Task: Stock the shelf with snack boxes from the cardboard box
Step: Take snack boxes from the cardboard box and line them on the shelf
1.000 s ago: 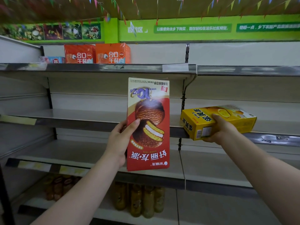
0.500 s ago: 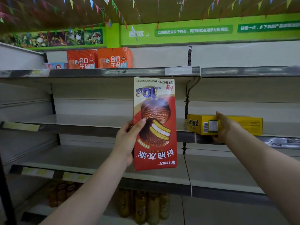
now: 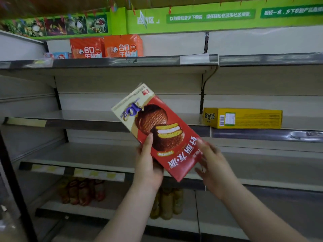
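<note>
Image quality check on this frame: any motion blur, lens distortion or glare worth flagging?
Head view: right hand smeared by motion blur beside the red chocolate-pie snack box; the grey metal shelf edges bow from wide-angle distortion; soft glare on shelf rails; yellow snack box fairly sharp.

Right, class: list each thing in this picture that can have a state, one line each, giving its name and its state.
red snack box: off the shelf, tilted, held in the air.
yellow snack box: lying flat on the middle shelf, untouched.
left hand: grips the red snack box, thumb on its front.
right hand: fingers spread at the red box's lower right edge; blurred, contact unclear.
orange boxes: standing upright on the top shelf.
bottles: upright on the bottom shelf.
</note>
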Tool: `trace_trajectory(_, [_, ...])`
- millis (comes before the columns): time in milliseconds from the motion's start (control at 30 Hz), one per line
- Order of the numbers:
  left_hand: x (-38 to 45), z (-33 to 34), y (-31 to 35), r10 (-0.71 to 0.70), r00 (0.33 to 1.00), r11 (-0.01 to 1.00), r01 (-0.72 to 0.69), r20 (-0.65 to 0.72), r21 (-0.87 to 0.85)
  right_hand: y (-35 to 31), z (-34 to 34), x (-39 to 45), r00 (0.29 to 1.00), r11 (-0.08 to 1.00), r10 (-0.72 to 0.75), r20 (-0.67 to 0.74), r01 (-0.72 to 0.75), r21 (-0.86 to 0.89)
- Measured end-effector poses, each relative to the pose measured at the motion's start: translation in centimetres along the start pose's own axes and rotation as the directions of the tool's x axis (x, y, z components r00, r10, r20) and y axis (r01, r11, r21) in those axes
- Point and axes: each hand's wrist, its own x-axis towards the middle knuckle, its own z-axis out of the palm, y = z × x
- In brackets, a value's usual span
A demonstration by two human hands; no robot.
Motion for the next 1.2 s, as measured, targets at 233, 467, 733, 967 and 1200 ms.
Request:
trace_trajectory(233, [-3.8, -2.1, -2.3, -0.099, 0.991, 0.995, 0.1, 0.088, -0.003, 2.6, -1.9, -0.6, 0.996, 0.994, 0.023, 0.087, -0.032, 0.107])
trace_trajectory(467, [-4.3, -4.2, 0.5, -0.281, 0.959, 0.943, 0.271, 0.024, 0.194, 0.5, -2.8, 0.1, 0.995, 0.995, -0.027, 0.091, 0.036, -0.094])
trace_trajectory(733, [-2.9, -9.7, 7.8, -0.401, 0.907, 0.916, 0.401, -0.13, -0.027, -3.0, -2.4, 1.1, 0.846, 0.69, -0.356, 0.396, 0.524, -0.499])
trace_trajectory(967, [-3.5, -10.6, 10.6, -0.404, 0.895, 0.896, 0.429, -0.191, 0.114, -3.2, -1.3, 1.5, 0.209, -0.024, -0.498, 0.841, 0.967, -0.255])
trace_trajectory(1200, [-5.0, -10.8, 11.6, 0.053, 0.989, 0.948, -0.006, -0.14, 0.318, -0.7, -0.9, 3.4, 0.516, 0.058, -0.508, 0.69, 0.82, -0.57])
